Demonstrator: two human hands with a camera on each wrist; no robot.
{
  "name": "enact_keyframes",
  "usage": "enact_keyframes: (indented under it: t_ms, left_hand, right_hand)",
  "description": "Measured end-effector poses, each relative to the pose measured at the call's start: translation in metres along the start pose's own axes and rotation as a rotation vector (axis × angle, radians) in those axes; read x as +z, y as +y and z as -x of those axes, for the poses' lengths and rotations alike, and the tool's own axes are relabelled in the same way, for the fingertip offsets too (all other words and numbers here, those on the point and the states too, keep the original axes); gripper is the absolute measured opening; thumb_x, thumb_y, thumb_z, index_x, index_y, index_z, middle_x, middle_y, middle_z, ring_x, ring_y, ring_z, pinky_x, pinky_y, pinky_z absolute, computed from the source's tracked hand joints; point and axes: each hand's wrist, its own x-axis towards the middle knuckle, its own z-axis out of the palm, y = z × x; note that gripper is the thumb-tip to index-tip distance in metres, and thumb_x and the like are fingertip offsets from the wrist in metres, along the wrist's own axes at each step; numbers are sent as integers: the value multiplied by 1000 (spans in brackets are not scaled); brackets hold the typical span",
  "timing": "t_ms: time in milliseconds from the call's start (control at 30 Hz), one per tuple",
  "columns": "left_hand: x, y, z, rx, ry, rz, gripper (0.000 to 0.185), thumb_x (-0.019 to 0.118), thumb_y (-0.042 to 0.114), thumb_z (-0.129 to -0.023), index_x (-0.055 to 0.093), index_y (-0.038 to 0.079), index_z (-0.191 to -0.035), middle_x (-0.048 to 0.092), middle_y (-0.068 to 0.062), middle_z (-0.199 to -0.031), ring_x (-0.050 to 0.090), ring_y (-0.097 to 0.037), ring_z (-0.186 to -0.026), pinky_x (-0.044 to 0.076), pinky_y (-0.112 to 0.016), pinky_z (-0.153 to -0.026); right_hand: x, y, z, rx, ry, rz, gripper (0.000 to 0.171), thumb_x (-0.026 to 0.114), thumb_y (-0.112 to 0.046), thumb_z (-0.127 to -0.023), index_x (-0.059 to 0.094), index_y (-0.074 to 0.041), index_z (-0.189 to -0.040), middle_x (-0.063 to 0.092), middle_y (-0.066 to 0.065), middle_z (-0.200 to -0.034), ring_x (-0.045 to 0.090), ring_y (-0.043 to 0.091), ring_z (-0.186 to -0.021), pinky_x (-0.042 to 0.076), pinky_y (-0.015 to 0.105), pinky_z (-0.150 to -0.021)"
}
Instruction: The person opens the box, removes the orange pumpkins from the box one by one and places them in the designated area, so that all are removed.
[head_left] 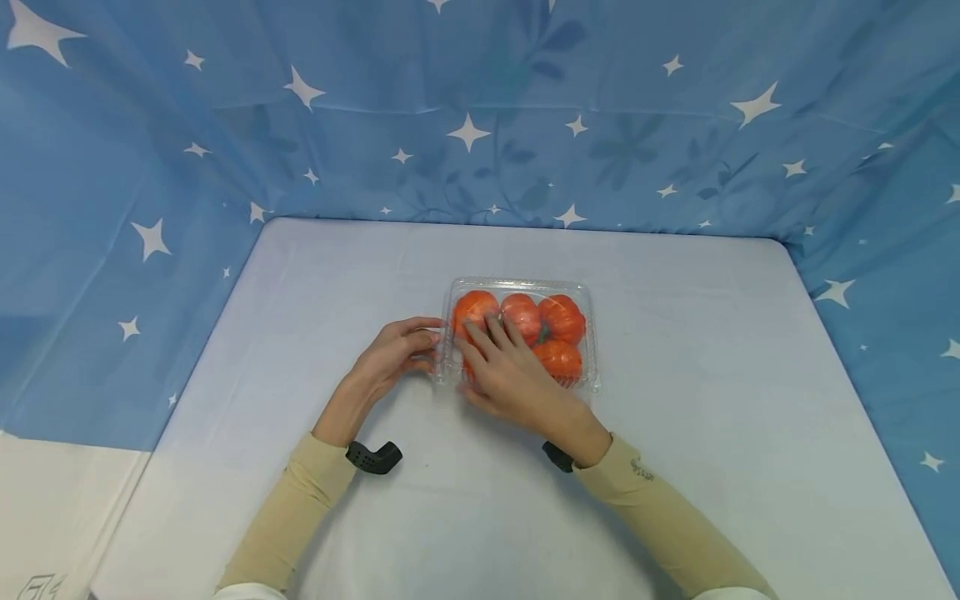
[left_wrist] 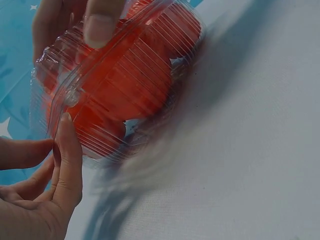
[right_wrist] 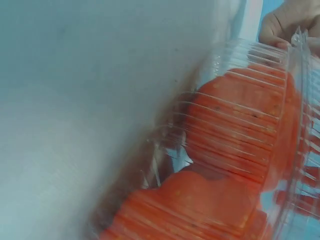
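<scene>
From the head view: a clear plastic box (head_left: 522,333) on the pale worktop (head_left: 705,392), with the lid down over orange-red tomatoes (head_left: 561,318). Right hand (head_left: 508,368) laid flat on top of the box, fingers straight, pressing the lid and gripping nothing. Left hand (head_left: 393,356) just beside the box's left end, fingertips touching the edge, fingers only a little bent. Beige sleeves (head_left: 303,500) on both arms. Blue cloth with white stars (head_left: 465,125) hanging behind and at the sides, far past both hands.

From the left wrist view: box (left_wrist: 120,80) right in front of the left hand (left_wrist: 45,185), thumb straight along the box's ribbed side, not curled round it. One finger of the other hand (left_wrist: 100,22) pressing down on top. Red showing through the ribs. A bit blurry near the bottom edge.

From the right wrist view: box wall (right_wrist: 235,140) very close under the hand, full of thin ribs, red fruit (right_wrist: 240,105) packed tight inside. Left hand's fingers (right_wrist: 282,25) peeking at the far end.

How far along, as a guess: fruit all inside, lid already down. Probably left to do: pressing the edges so the lid snaps shut all round. Cannot tell if any snap is closed yet.

Look of the box: see-through, shiny, thin and bendy, with rounded corners.
</scene>
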Motion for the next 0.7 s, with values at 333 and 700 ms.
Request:
enact_keyframes:
  t_ms: [333, 700]
  left_hand:
    - [-1, -3, -2, -3, 1, 18, 40, 58, 13, -96, 53, 3, -134, 66, -3, -97, 63, -13, -77, 57, -27, -67]
    - [-7, -5, -3, 6, -46, 34, 48, 62, 11, -94, 49, 8, -140, 65, -8, -111, 68, -16, -87, 59, -29, -71]
  right_hand:
    - [5, -8, -2, -16, 53, 50, 59, 73, -33, -81, 55, 0, -126, 56, 23, -135, 54, 50, -122, 41, 64, -103]
    - [12, -21, -4, 5, 77, 157, 36, 60, -13, -89, 54, 6, -119, 56, 29, -132, 53, 53, -120, 46, 62, -98]
